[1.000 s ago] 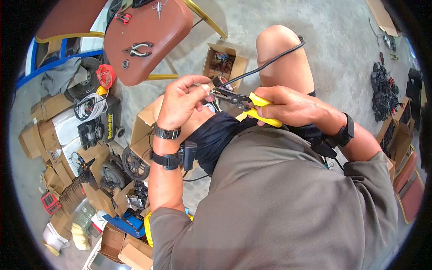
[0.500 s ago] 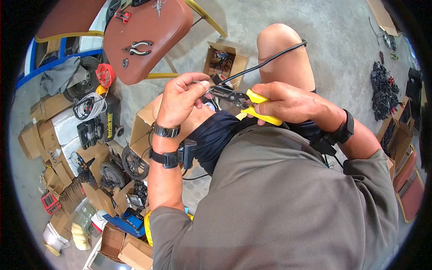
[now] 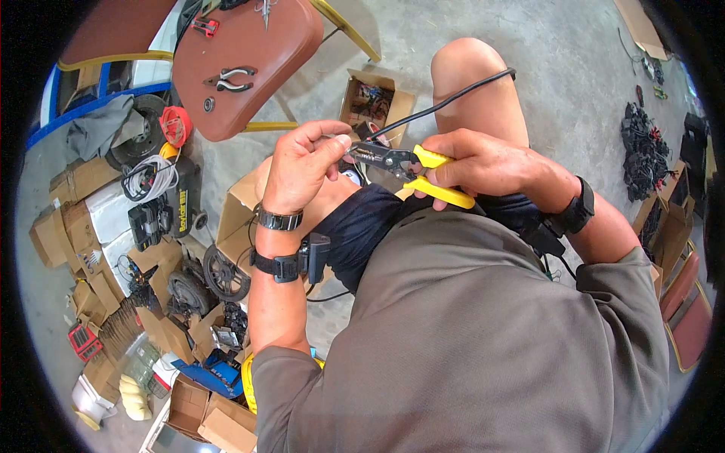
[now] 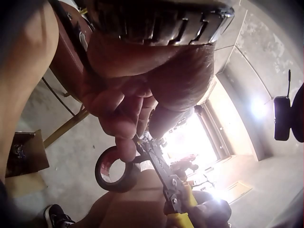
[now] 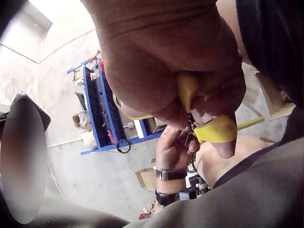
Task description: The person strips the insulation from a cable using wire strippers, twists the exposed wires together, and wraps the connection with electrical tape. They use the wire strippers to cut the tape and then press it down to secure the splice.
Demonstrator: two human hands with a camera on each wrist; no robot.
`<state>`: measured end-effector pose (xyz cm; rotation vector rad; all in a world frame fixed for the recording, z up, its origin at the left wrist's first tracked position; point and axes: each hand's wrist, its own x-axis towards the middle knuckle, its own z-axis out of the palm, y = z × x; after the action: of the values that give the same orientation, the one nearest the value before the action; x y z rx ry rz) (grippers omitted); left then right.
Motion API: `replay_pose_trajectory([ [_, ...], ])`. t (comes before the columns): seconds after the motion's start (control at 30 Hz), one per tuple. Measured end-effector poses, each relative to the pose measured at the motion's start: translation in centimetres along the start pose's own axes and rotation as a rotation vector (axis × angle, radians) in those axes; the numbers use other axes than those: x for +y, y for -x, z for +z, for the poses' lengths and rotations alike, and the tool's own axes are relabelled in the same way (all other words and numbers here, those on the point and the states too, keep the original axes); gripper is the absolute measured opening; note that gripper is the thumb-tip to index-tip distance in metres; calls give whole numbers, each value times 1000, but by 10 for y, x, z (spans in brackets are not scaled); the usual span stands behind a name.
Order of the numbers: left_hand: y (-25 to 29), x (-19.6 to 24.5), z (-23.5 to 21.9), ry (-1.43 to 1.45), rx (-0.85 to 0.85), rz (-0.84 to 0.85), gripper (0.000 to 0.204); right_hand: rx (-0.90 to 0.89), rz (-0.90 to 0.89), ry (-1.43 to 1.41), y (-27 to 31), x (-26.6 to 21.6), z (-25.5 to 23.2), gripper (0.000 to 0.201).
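My right hand [image 3: 483, 167] grips the yellow handles [image 3: 442, 198] of a pair of wire strippers [image 3: 384, 159], its dark metal nose pointing at the left fingertips. My left hand [image 3: 306, 167] pinches a thin wire [image 4: 139, 141] between thumb and fingers, right at the tip of the strippers. A thick black cable [image 3: 453, 100] runs from the raised knee to the strippers' nose and left fingertips. In the left wrist view, a roll of black tape [image 4: 100, 176] shows just below those fingers. The right wrist view shows the right fingers curled around the handles, partly hiding them.
A brown chair seat [image 3: 264, 45] at upper left carries pliers [image 3: 236, 80], a small metal ring [image 3: 209, 105] and scissors [image 3: 265, 13]. An open cardboard box [image 3: 404, 113] stands on the floor beyond the hands. Boxes, wheels [image 3: 226, 276] and an air compressor [image 3: 181, 208] crowd the left.
The strippers and right hand have shifted slightly up in the head view. My left hand keeps its pinch at nearly the same place.
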<state>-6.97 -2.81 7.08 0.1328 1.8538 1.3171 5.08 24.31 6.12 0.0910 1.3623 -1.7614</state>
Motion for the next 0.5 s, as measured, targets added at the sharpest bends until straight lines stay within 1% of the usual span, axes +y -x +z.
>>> replay_pose_trajectory([
  [0.07,0,-1,0,2,2,5,27,40,-24,3,3,-4,4,24],
  [0.17,0,0,0,-11,-6,8,27,42,-3,-17,3,-4,4,24],
  [0.37,1,-1,1,5,-2,10,28,32,-56,-74,0,4,4,27],
  [0.5,1,-3,1,2,6,29,26,37,-79,-30,2,2,6,25],
])
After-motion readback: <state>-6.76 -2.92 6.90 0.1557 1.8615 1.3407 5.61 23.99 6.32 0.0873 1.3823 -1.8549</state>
